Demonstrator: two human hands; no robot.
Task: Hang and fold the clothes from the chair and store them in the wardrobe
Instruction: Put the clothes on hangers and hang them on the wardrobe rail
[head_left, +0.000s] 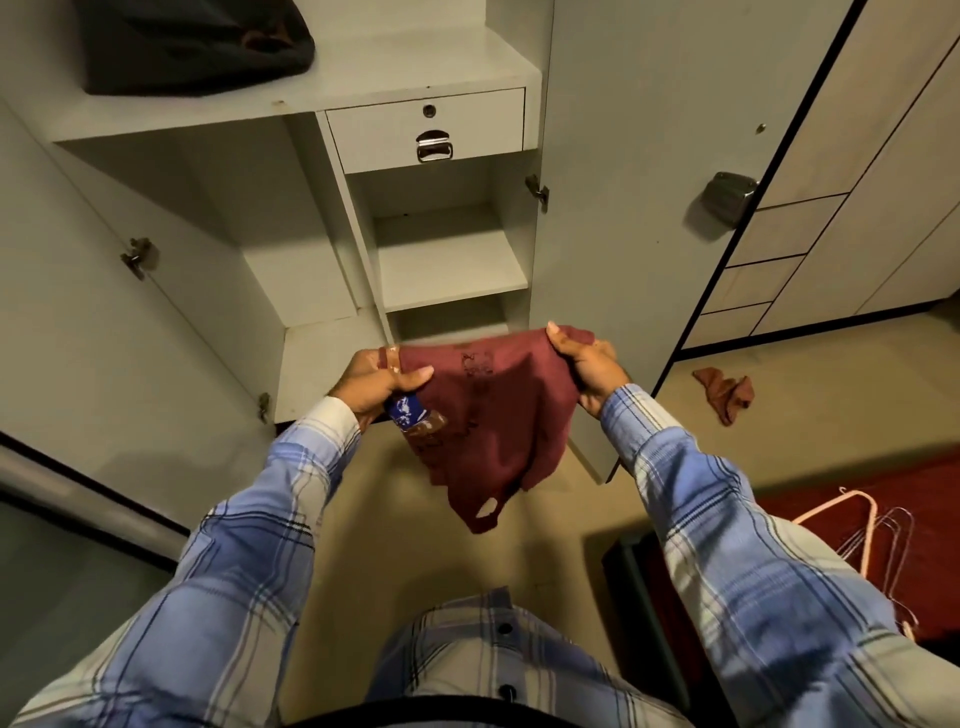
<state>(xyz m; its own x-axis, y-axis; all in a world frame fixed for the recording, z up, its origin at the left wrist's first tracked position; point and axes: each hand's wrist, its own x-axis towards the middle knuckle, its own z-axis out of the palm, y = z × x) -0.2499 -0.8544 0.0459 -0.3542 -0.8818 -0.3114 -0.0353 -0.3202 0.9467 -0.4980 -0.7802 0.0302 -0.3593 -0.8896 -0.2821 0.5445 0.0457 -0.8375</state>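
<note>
A maroon garment (488, 415) with a blue and brown printed patch hangs partly folded between my hands, in front of the open grey wardrobe (447, 260). My left hand (374, 384) grips its left top corner, thumb on top. My right hand (587, 364) grips the right top corner. The cloth's lower part droops toward the floor. The wardrobe's small shelves straight ahead are bare.
A locked drawer (426, 132) sits above the shelves. A dark bag (192, 47) lies on the upper shelf. Wardrobe doors stand open at left and right (649, 208). A brownish cloth (727, 392) lies on the floor. Several hangers (872, 535) rest on a red surface at right.
</note>
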